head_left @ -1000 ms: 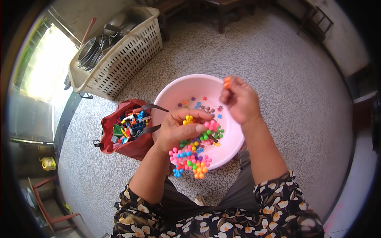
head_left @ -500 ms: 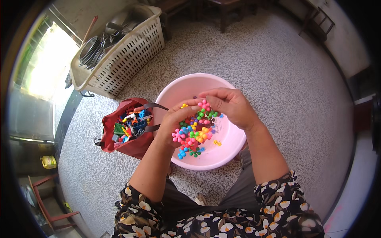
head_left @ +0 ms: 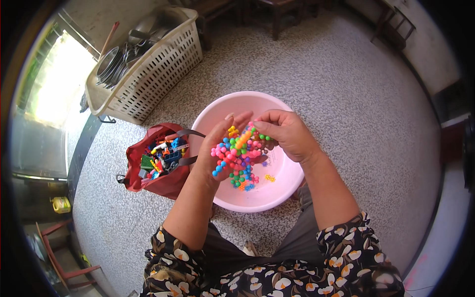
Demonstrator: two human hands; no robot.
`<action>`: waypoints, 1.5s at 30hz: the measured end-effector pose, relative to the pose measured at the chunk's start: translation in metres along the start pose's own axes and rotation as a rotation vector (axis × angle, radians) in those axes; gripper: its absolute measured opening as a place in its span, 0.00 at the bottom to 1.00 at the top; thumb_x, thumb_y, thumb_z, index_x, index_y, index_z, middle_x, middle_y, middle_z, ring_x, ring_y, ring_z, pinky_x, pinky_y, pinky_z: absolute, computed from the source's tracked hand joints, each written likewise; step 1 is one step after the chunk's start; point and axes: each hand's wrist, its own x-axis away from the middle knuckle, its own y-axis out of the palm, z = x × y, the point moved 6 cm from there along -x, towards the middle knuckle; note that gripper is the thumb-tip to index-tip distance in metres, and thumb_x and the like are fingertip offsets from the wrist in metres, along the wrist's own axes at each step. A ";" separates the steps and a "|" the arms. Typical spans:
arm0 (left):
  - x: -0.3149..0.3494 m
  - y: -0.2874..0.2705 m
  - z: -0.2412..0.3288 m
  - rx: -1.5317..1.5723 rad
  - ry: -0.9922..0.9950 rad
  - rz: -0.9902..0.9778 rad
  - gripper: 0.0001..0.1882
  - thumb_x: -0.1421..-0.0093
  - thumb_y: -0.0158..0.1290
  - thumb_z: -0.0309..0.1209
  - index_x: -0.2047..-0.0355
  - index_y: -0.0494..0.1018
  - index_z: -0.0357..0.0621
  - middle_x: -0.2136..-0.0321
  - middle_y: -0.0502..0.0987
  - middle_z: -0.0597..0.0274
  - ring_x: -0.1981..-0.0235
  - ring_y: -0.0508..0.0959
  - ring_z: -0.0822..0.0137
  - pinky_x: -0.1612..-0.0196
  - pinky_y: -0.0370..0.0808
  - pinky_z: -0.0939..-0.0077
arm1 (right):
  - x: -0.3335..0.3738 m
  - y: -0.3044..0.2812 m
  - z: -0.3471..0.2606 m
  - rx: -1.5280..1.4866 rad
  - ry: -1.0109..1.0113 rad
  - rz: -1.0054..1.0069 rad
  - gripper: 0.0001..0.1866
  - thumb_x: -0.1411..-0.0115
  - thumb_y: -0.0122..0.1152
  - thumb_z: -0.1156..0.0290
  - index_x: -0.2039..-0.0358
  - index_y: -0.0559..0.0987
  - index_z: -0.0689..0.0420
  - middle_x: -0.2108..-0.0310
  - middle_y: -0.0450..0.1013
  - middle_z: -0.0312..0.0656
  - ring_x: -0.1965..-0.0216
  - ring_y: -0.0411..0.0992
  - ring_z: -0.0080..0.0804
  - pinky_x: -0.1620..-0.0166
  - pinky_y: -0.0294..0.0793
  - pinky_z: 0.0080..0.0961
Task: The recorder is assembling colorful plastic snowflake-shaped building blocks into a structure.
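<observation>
A cluster of linked, ball-tipped plastic connector pieces (head_left: 242,148) in pink, green, orange, blue and red is held up between my hands. My left hand (head_left: 210,142) cups it from the left, with the fingertips spread above it. At the cluster's upper right, my right hand (head_left: 288,132) pinches an edge of it near green and pink balls. Both hands are over a pink basin (head_left: 232,103) on the floor. In the basin lies a yellow piece (head_left: 269,177), and small orange and blue pieces (head_left: 245,186) show below the cluster.
Left of the basin stands a red bag (head_left: 173,185) full of mixed toy parts, its dark handle near my left wrist. A cream slatted basket (head_left: 153,64) with metal pans is at the far left. Wooden furniture (head_left: 282,10) lines the back.
The cluster has turned in my hands, its orange part now tilted upward. My left hand has opened out beneath it, and my right thumb and fingers have closed on its upper right edge.
</observation>
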 end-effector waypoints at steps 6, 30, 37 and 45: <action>0.001 -0.010 -0.006 -0.052 -0.072 0.051 0.16 0.41 0.46 0.38 0.59 0.68 0.39 0.65 0.75 0.53 0.66 0.77 0.61 0.62 0.76 0.65 | -0.002 -0.002 -0.003 0.027 -0.044 0.021 0.09 0.42 0.56 0.67 0.67 0.76 0.60 0.72 0.73 0.33 0.72 0.69 0.15 0.69 0.67 0.11; 0.007 -0.006 0.003 0.071 0.076 -0.152 0.20 0.50 0.46 0.32 0.57 0.66 0.36 0.58 0.71 0.47 0.63 0.75 0.57 0.63 0.74 0.61 | 0.006 -0.006 -0.014 -0.482 -0.032 0.114 0.06 0.40 0.49 0.69 0.67 0.71 0.58 0.77 0.68 0.33 0.79 0.67 0.19 0.78 0.65 0.16; 0.011 0.009 0.007 0.124 0.098 -0.206 0.37 0.54 0.47 0.34 0.42 0.55 0.37 0.52 0.68 0.47 0.64 0.73 0.56 0.64 0.71 0.61 | 0.009 0.019 -0.012 -0.166 -0.003 -0.184 0.10 0.43 0.56 0.70 0.61 0.76 0.59 0.76 0.69 0.31 0.83 0.60 0.12 0.81 0.58 0.10; 0.012 0.006 0.004 0.195 0.013 -0.268 0.39 0.54 0.47 0.35 0.41 0.52 0.37 0.48 0.63 0.46 0.62 0.74 0.52 0.64 0.74 0.54 | 0.011 0.020 -0.019 -0.015 -0.140 -0.145 0.08 0.44 0.59 0.71 0.64 0.78 0.59 0.77 0.72 0.30 0.81 0.63 0.11 0.80 0.60 0.08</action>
